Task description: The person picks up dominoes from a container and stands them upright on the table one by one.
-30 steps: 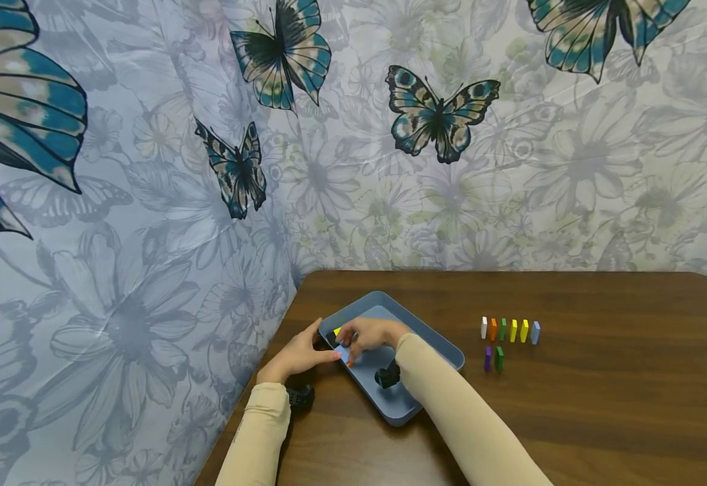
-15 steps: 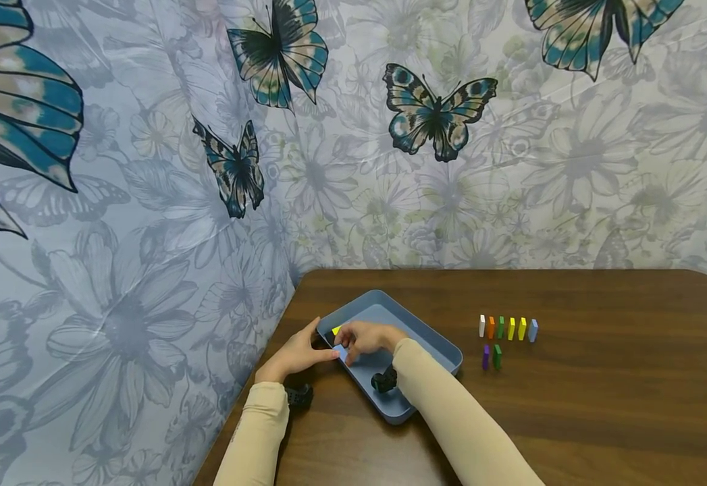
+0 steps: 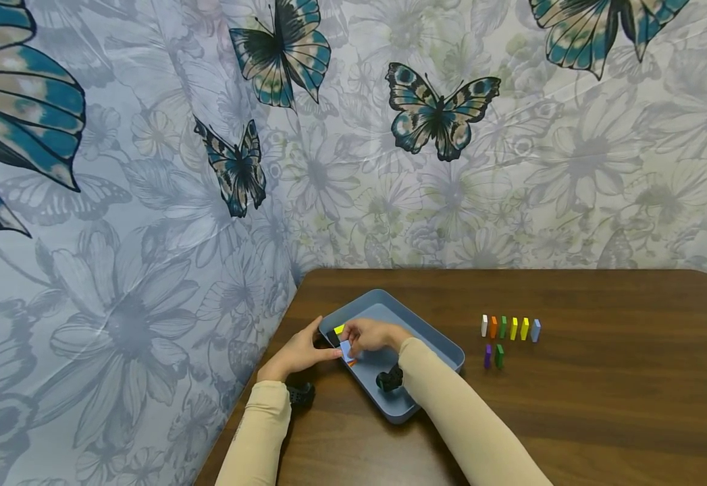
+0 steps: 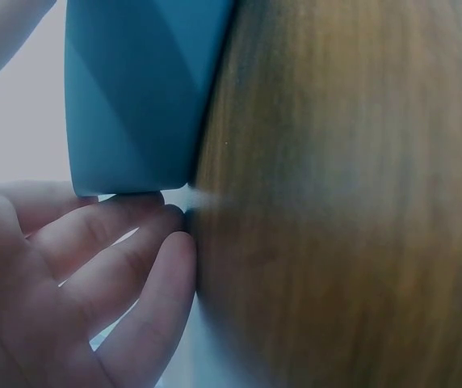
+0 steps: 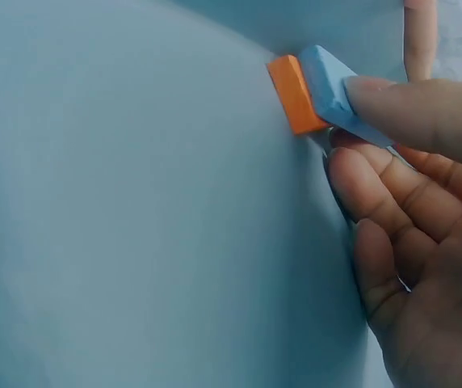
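Observation:
My left hand point(image 3: 294, 354) holds the left corner of a blue-grey tray point(image 3: 398, 410), its thumb at the near rim and its fingers against the outer end wall point(image 4: 134, 97). Inside the tray my right hand point(image 3: 373, 335) pinches a light blue domino point(image 5: 321, 81) between thumb and fingers. That domino leans close against an orange domino point(image 5: 294, 97) beside the tray wall; whether they touch is hard to tell. A yellow domino point(image 3: 339, 329) and a black piece point(image 3: 332, 338) lie in the same corner, partly covered by the right hand.
On the brown wooden table point(image 3: 602, 391), right of the tray, several coloured dominoes stand upright in a row, among them a white domino point(image 3: 483, 326). A purple domino point(image 3: 487, 356) and a green domino point(image 3: 499, 358) stand in front. Butterfly-patterned cloth hangs behind the table.
My right hand's fingers have shifted slightly with the light blue domino, and more of the black piece shows now. The left hand keeps its hold on the tray.

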Demonstrator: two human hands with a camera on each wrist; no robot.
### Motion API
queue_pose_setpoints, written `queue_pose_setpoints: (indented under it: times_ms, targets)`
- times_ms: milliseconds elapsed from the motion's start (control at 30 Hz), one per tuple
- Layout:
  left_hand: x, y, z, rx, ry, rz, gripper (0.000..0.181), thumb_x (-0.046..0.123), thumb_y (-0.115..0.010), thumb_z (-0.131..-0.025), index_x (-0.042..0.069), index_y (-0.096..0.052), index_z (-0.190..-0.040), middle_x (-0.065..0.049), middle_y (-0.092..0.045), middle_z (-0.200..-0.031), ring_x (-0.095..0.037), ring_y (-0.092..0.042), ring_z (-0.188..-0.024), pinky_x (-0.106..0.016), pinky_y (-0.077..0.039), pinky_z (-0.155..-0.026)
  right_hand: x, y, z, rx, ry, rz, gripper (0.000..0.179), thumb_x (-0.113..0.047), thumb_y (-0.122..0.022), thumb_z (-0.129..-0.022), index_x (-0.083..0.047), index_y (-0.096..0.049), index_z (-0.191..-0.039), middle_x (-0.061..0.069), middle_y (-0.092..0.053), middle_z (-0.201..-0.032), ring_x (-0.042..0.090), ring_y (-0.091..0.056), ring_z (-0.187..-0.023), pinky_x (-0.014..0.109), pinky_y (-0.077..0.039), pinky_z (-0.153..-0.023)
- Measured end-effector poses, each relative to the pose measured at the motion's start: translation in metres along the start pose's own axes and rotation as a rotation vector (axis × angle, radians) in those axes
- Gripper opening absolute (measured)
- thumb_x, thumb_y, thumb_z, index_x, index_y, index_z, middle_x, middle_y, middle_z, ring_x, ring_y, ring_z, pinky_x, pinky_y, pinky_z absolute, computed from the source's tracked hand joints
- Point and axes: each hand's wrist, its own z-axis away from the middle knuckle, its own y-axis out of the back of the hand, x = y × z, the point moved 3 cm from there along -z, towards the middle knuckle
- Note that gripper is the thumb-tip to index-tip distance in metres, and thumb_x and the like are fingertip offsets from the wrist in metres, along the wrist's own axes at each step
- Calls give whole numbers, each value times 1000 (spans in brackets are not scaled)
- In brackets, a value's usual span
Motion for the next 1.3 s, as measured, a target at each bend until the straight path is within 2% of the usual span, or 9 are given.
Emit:
queue_pose_setpoints:
  times_ms: [167,333,567,767,1000,1300]
  targets:
    - [-1,1,0,-10,2,-20,115,54,-78,-82,2,-12,-161,-28,-38,-155,-40,-45,-141,-52,-45,-109,3,3,1,3,-4,-31,26,3,-71,-86,-1,-62,-110,1,-55,-80,13,-49,-72,24,-42,-65]
    - [-2,3,0,-12,-14,-24,113,51,-78,-83,0,-13,-160,-29,-39,-155,-40,-46,-140,-52,-45,-109,3,9,4,-2,6,-46,28,2,-70,-88,-1,-66,-116,2,-59,-79,14,-52,-70,25,-44,-63]
    - [-1,2,-1,-7,-8,-37,111,50,-78,-84,1,-14,-160,-28,-37,-156,-41,-45,-141,-51,-45,-109,4,14,8,-18,30,-76,17,3,-72,-87,1,-69,-104,-1,-60,-73,11,-50,-64,26,-43,-62]
    - [1,2,0,-3,9,-23,109,49,-78,-85,4,-14,-161,-26,-34,-158,-41,-43,-142,-52,-45,-109,2,16,13,-5,20,-106,12,1,-73,-87,0,-67,-97,-1,-60,-73,10,-52,-65,26,-46,-64]
    - [0,3,1,-9,2,-26,110,49,-78,-84,4,-14,-161,-26,-34,-159,-40,-44,-142,-52,-45,-109,-1,21,21,49,8,-77,16,-5,-77,-87,2,-66,-96,-1,-59,-71,11,-52,-65,26,-47,-64]
    - [-5,4,1,-23,-4,-11,112,52,-78,-83,4,-14,-161,-26,-33,-159,-40,-43,-142,-53,-45,-109,-3,24,31,117,41,-4,19,-8,-82,-83,-7,-63,-81,0,-61,-72,11,-51,-65,24,-44,-61]
